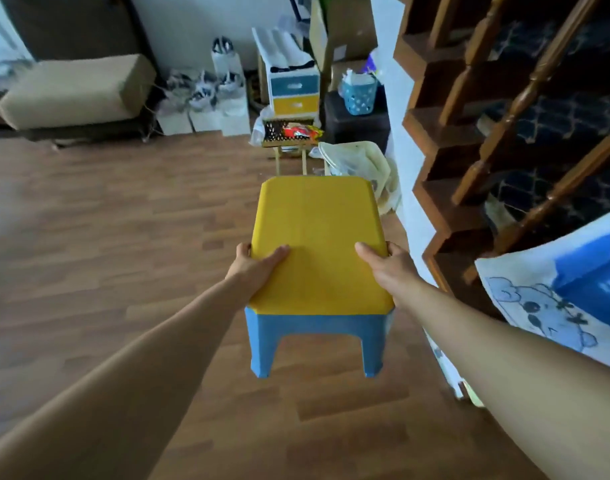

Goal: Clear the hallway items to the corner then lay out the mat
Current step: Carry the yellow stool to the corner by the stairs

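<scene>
1. Stool (pixel 319 244), yellow-seated with blue legs, is held out in front of a person over a wood-plank floor (pixel 123 237), its seat tipped toward the camera and its two near legs in view.
2. The left hand (pixel 253 268) grips the seat's left edge, with the thumb (pixel 277 253) lying flat on the yellow top and the fingers curled round the rim beneath.
3. The right hand (pixel 390 268) grips the opposite edge in the same way, thumb (pixel 366 252) on top and fingers wrapped over the side. Both arms are stretched forward.
4. Just beyond the stool stands a small folding table (pixel 289 136) carrying snack packets, with a pale plastic bag (pixel 362 164) beside it on the floor.
5. Farther back, against the wall, are a drawer unit (pixel 295 93) with one blue and one yellow drawer, a light-blue basket (pixel 359 95) on a dark box, and a cluster of white bags (pixel 206 98).
6. A beige padded bench (pixel 75 91) sits at far left.
7. A dark wooden staircase (pixel 470 133) rises at right, with a blue-and-white cartoon-print sheet (pixel 556 306) hanging near its foot, close to the right forearm.
</scene>
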